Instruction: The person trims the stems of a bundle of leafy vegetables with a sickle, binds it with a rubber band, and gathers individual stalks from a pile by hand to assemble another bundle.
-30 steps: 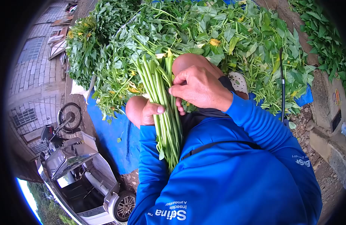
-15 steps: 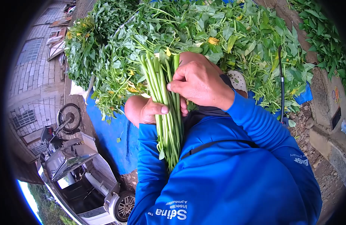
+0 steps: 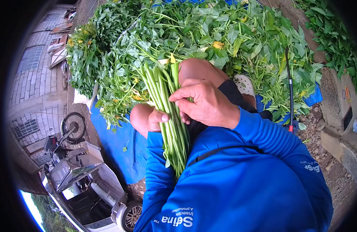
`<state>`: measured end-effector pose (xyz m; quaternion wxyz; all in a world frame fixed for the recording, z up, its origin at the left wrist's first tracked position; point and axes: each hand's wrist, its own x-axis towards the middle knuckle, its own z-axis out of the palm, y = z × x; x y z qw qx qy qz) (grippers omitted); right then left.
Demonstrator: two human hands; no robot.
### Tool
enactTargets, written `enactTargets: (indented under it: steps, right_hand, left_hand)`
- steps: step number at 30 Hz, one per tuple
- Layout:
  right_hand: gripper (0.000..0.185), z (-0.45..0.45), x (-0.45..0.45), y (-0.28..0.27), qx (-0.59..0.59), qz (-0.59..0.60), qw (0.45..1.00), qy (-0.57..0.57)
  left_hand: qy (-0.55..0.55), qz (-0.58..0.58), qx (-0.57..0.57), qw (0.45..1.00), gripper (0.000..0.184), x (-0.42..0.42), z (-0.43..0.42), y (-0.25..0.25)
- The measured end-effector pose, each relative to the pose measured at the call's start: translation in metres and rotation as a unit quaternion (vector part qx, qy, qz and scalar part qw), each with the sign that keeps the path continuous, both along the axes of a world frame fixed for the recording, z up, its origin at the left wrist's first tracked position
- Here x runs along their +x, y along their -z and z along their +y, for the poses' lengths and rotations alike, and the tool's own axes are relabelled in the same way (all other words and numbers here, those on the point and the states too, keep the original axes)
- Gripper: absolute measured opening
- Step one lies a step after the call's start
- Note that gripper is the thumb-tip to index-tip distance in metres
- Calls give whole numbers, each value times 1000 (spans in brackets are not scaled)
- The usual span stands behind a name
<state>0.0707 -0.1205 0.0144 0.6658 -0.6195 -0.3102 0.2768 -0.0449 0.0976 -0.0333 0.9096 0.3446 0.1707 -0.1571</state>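
Observation:
A bundle of long green water spinach stems (image 3: 168, 116) lies lengthwise against my front, its leafy end pointing away from me. My left hand (image 3: 157, 119) is closed around the middle of the bundle, thumb on top and fingertips showing at the right side. Over the bundle's right edge, my right hand (image 3: 209, 102) is bent in a pinch, with thumb and index fingertips meeting at the stems. Whatever is between those fingertips is too small to make out. A yellow leaf (image 3: 172, 58) shows at the bundle's far end.
Loose leafy greens (image 3: 209, 31) are heaped on a blue tarp (image 3: 114, 143) in front. A black curved handle-like rod (image 3: 290, 89) stands at the right. A motorcycle with a sidecar (image 3: 85, 181) is parked at the left, and a concrete block (image 3: 341, 149) sits at the right.
My right hand has shifted slightly down and left along the stems, still pinched. The left hand keeps its hold on the bundle. The whole view has tilted a little.

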Motion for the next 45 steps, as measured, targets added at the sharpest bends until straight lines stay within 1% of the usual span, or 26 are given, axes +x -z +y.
enactTargets:
  steps: [2, 5, 6, 7, 8, 9, 11, 13, 16, 19, 20, 21, 23, 24, 27, 28, 31, 32, 33, 35, 36, 39, 40, 42, 44, 45]
  right_hand:
    - [18, 7, 0, 2, -32, -44, 997, 54]
    - [18, 21, 3, 20, -13, -247, 960, 131]
    - [19, 23, 6, 17, -22, -261, 954, 144]
    - [20, 23, 8, 12, -45, -144, 984, 92]
    - [21, 21, 12, 5, -67, -25, 997, 38]
    - [22, 20, 15, -2, -89, 96, 991, -17]
    - [25, 22, 18, -2, -84, 47, 995, -14]
    - [25, 24, 23, -2, -89, -15, 996, -15]
    - [27, 26, 33, -8, -116, 18, 991, -56]
    - [27, 19, 42, -28, -175, -38, 982, -53]
    - [25, 21, 40, -20, -163, -18, 985, -48]
    - [22, 22, 39, -12, -151, 2, 988, -43]
    - [20, 22, 29, 0, -88, 117, 989, -18]
    - [17, 18, 22, 5, -67, 104, 992, 16]
    - [17, 10, 6, 16, 8, 202, 976, 83]
    - [15, 8, 4, 15, 20, 244, 966, 80]
    - [13, -4, 1, 15, 43, 168, 979, 108]
    - [13, -3, -1, 23, 73, 219, 968, 98]
    - [13, -3, -1, 27, 57, 220, 969, 97]
    - [17, -8, -1, 32, 25, 222, 970, 98]
    - [27, -15, 3, 39, 45, 252, 965, 54]
    - [42, -44, 9, 28, -71, 181, 973, 122]
    - [57, -49, 13, 30, -90, 257, 959, 73]
    - [62, -35, 13, 20, 19, 176, 982, 62]
    - [63, -14, 10, 20, 61, 120, 984, 119]
    - [60, -11, 3, 27, 66, 166, 975, 135]
  left_hand:
    - [-6, -2, 14, 1000, 78, -1, 3, 5]
    - [-22, -3, 25, 999, 82, 1, -9, -4]
    - [-23, 2, 30, 999, 83, 1, -11, -7]
    - [-23, 8, 37, 999, 84, 1, -11, -8]
    - [-11, 4, 28, 1000, 85, 0, -8, -6]
    - [-10, 3, 16, 1000, 85, -1, -8, -6]
    - [-8, 1, -9, 1000, 85, -1, -10, -5]
    - [3, 4, -1, 1000, 87, -1, -9, -5]
    - [29, 9, 9, 1000, 87, 1, -9, -9]
    - [40, 10, 17, 999, 85, 5, -15, -8]
    - [25, 11, 8, 1000, 82, 5, -19, -11]
    - [28, 7, 26, 999, 81, 6, -18, -11]
    - [32, -1, 63, 997, 79, 8, -14, -11]
    - [21, 9, 81, 996, 76, 8, -16, -17]
    - [29, 7, 89, 996, 75, 10, -18, -15]
    - [37, 13, 93, 995, 74, 10, -19, -16]
    - [56, 17, 105, 993, 69, 17, -21, -27]
    - [57, 22, 107, 992, 67, 19, -23, -28]
    - [68, 26, 127, 989, 67, 21, -28, -29]
    - [92, 33, 167, 981, 67, 28, -39, -32]
    - [89, 29, 178, 980, 62, 28, -36, -29]
    - [81, -5, 206, 975, 57, 25, -34, -38]
    - [90, 12, 227, 970, 54, 27, -35, -43]
    - [164, -44, 371, 913, 52, 38, -58, -50]
    - [166, -51, 463, 869, 47, 46, -80, -60]
    - [188, -31, 459, 868, 48, 46, -80, -66]
